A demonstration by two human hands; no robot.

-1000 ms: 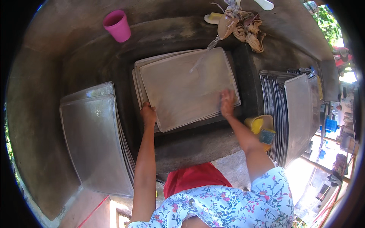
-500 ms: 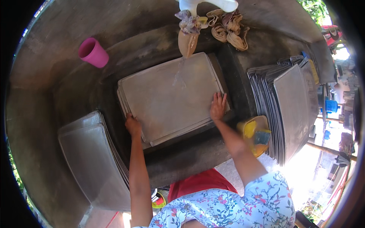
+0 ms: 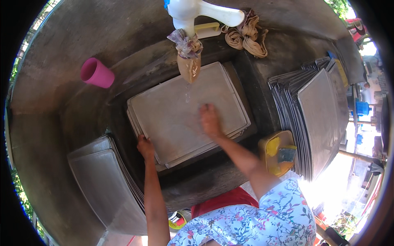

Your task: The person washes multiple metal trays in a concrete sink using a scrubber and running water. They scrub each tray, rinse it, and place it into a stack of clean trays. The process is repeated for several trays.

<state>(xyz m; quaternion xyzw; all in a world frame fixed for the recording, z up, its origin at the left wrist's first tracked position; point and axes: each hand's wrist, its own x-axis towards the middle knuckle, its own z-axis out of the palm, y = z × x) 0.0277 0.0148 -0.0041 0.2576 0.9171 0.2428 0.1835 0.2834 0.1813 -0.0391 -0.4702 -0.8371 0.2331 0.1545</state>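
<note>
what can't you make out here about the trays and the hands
- Head view: how many trays lie in the sink stack; the top tray covers the rest.
- Left hand: fingertips hidden under the stack's edge, so its grip is unclear.
- Right hand: palm side hidden against the tray.
- Yellow tub: contents too small to tell.
- Right tray pile: glare washes out its lower end.

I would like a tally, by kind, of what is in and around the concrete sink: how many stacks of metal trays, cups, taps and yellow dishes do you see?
Stacks of metal trays: 3 (in the sink, left, right)
Pink cup: 1
White tap: 1
Yellow dish with sponge: 1
Total: 6
</note>
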